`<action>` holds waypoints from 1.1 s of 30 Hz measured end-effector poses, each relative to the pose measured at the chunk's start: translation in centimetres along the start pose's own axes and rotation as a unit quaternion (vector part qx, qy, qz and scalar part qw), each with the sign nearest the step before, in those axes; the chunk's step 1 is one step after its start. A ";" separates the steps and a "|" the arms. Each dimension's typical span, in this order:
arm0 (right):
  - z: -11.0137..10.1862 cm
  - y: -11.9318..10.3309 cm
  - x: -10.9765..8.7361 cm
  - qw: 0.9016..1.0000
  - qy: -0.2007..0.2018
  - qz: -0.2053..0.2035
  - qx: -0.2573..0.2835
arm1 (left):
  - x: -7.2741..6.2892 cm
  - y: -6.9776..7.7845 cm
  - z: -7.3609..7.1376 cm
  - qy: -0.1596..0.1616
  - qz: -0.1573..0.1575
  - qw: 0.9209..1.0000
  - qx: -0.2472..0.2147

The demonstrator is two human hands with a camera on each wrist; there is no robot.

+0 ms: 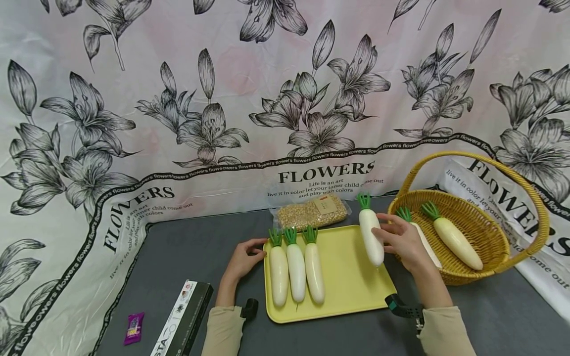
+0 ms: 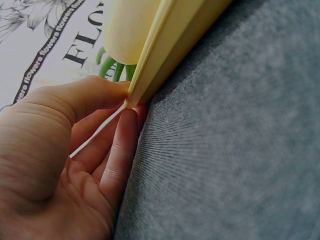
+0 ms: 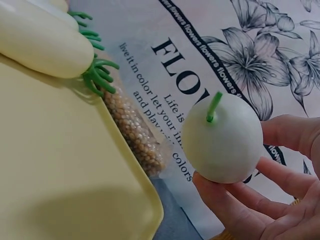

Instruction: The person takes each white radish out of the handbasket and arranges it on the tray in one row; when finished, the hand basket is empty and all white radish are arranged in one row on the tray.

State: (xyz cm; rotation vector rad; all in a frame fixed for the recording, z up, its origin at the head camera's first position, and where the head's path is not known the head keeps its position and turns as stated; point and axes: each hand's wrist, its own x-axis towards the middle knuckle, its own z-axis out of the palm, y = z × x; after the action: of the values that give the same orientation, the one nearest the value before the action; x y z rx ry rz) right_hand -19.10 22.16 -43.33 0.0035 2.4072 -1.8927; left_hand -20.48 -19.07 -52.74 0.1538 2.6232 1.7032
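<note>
My right hand [image 1: 403, 241] grips a white radish [image 1: 370, 236] with a short green top above the right part of a yellow tray [image 1: 347, 277]. The right wrist view shows this radish [image 3: 222, 140] end-on, between thumb and fingers. Three more radishes lie side by side at the tray's left, among them the leftmost radish [image 1: 279, 277], tops pointing away from me. My left hand [image 1: 242, 259] pinches the tray's left rim near its far corner; the left wrist view shows the thumb against the rim [image 2: 150, 55]. Two radishes, one [image 1: 457, 242] in full view, lie in a wicker basket [image 1: 490, 227].
A clear bag of yellowish kernels [image 1: 307, 211] lies behind the tray. At the left are a long black and white box [image 1: 184, 316] and a small purple packet [image 1: 134, 328]. The basket's tall handle [image 1: 541, 207] arches up at the right. A flower-printed cloth [image 1: 213, 188] hangs behind the grey table.
</note>
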 end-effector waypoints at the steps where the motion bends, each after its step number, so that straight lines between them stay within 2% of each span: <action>1: 0.1 0.1 0.0 1.000 -0.001 0.002 0.000 | 0.0 0.0 0.0 0.001 0.001 1.000 0.001; 18: 2.2 1.1 -0.2 0.999 -0.024 0.029 0.021 | -0.1 -0.1 0.0 0.004 -0.007 1.000 -0.003; 29: 3.7 2.5 0.0 0.999 -0.025 0.041 0.017 | 0.0 -0.1 0.0 -0.001 -0.004 1.000 -0.012; 33: 4.5 2.9 0.1 0.998 -0.027 0.047 0.016 | 0.0 -0.2 -0.1 -0.006 0.006 1.000 -0.010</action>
State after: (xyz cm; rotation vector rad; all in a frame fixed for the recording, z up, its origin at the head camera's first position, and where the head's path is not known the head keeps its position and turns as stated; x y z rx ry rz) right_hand -18.75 18.48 -47.21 0.0652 2.2992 -1.8641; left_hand -20.49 -19.21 -52.91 0.1797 2.6013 1.7244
